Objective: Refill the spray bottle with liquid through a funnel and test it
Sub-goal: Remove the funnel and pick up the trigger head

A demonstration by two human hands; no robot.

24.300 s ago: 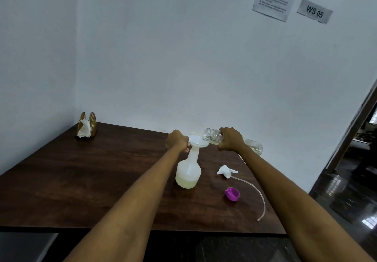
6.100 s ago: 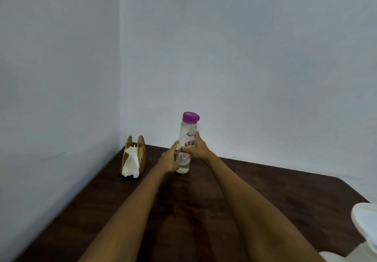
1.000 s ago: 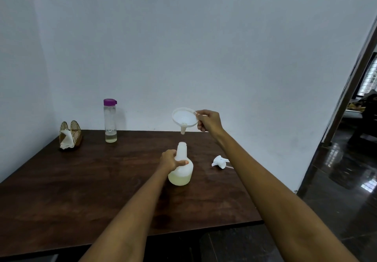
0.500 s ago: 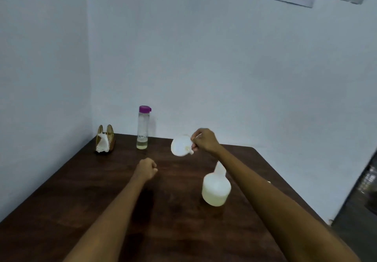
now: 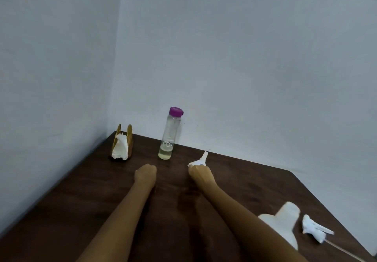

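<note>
My right hand [image 5: 199,171] grips the white funnel [image 5: 201,159] low over the table, its spout pointing up and away, to the right of the clear bottle [image 5: 169,137]. That bottle stands upright near the back wall with a purple cap and a little yellowish liquid at the bottom. My left hand [image 5: 145,173] is a closed fist beside it, holding nothing. The white spray bottle [image 5: 283,224] stands uncapped at the lower right, partly hidden by my right forearm. Its white trigger head [image 5: 313,229] with a thin tube lies on the table just right of it.
A wooden napkin holder [image 5: 122,145] with white tissue stands in the back left corner of the dark wooden table [image 5: 81,200]. White walls close the left and back sides. The table's right edge runs diagonally near the trigger head.
My view has swung left. My right hand has carried the funnel away from the spray bottle and lowered it toward the table near the clear bottle. My left hand stays a fist.
</note>
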